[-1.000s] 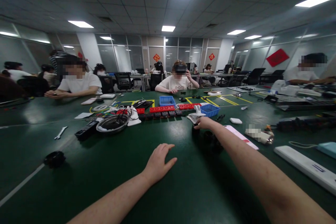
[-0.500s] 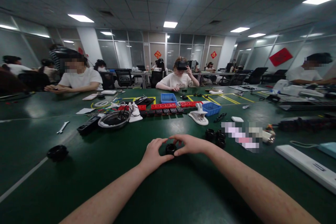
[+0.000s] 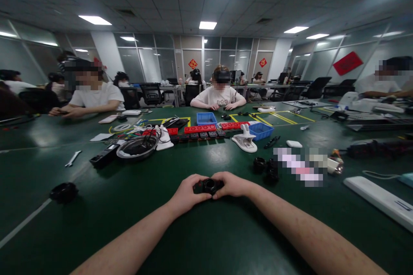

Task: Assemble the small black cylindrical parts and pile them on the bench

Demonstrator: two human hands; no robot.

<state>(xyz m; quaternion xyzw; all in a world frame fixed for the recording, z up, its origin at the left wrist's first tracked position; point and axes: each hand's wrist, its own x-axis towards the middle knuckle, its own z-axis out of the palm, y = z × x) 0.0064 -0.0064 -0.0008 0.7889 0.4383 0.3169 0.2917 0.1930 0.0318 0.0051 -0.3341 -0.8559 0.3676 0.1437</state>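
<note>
Green desk (image 3: 97, 206) fills the view, with other people seated along its far side. Forearms reach in from below, and the left hand (image 3: 187, 193) and right hand (image 3: 234, 184) meet at the middle, both closed around a small black ring-shaped part (image 3: 210, 185) held just above the desk. More black ring parts (image 3: 266, 167) sit near the right hand; another (image 3: 63, 191) lies well apart, far left.

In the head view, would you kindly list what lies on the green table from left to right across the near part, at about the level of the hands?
Black round part → left hand → small black ring → right hand → white bar.
</note>
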